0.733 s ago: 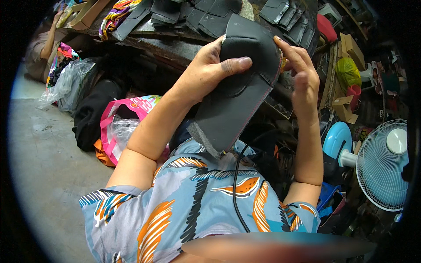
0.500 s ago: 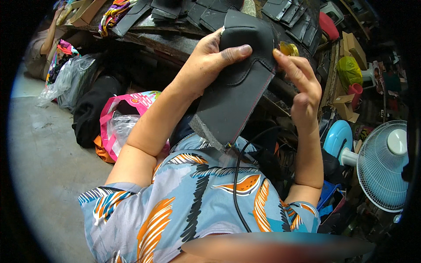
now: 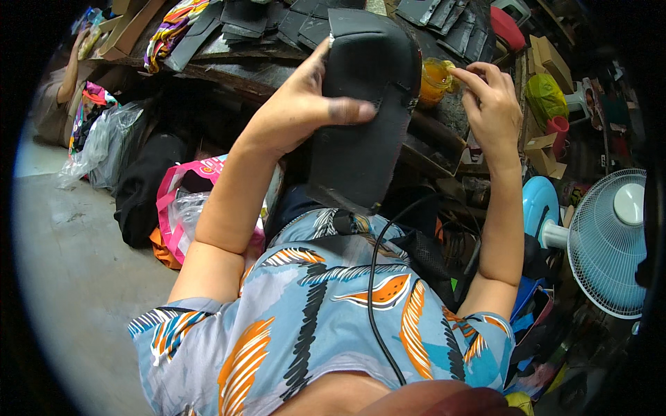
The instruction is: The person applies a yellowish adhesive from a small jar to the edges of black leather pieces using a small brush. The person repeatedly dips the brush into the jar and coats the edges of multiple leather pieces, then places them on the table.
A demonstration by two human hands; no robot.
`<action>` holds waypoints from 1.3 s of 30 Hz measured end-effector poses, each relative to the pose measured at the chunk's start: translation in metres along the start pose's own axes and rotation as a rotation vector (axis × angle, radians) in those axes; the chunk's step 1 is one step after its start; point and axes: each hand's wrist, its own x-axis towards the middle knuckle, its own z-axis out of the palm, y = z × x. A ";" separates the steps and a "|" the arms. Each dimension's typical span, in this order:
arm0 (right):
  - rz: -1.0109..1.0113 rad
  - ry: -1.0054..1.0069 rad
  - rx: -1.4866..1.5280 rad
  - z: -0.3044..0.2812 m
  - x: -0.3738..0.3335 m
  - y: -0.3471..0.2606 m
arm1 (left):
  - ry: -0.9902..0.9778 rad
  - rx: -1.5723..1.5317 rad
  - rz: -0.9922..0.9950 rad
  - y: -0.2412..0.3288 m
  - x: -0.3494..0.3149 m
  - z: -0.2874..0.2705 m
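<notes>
My left hand [image 3: 295, 104] is closed on the left edge of a black stitched leather-like piece [image 3: 361, 149], its thumb lying across the front. The piece is long, with a rounded, padded-looking upper end and a flat lower part. It hangs tilted above my lap. To its right, a glass jar [image 3: 431, 87] of amber liquid stands on the dark workbench. My right hand [image 3: 491, 104] is at the jar's right rim, thumb bent under and forefinger reaching to a small yellowish bit at the rim. Whatever the fingertips pinch is too small to make out.
Stacks of black flat pieces [image 3: 253, 24] lie on the workbench, beside a patterned cloth [image 3: 173, 31]. A pink bag [image 3: 173, 201] stands at my left, a white fan [image 3: 610, 243] at my right. A black cable [image 3: 374, 270] runs down my front. Another person's arm [image 3: 69, 80] shows far left.
My right hand has left the edge of the black piece and moved right to the jar, which is now in plain view. My left hand has shifted slightly left and turned the piece more upright.
</notes>
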 end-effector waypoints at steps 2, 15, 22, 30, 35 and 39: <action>-0.005 -0.026 -0.094 0.012 0.005 0.012 | -0.109 0.082 -0.047 0.002 -0.002 -0.004; 0.069 -0.031 -0.030 0.006 -0.003 0.006 | 0.039 0.113 -0.036 0.014 0.014 0.000; 0.213 0.013 0.814 -0.029 -0.004 -0.022 | 0.100 -0.019 0.103 0.007 0.018 0.019; 0.007 0.149 0.727 -0.028 0.001 -0.058 | 0.057 0.010 0.190 0.015 0.017 0.027; -0.054 0.219 0.377 -0.030 0.000 -0.049 | 0.026 0.025 0.245 0.017 0.016 0.033; -0.042 0.185 0.815 -0.023 0.005 -0.052 | 0.007 0.027 0.263 0.017 0.020 0.036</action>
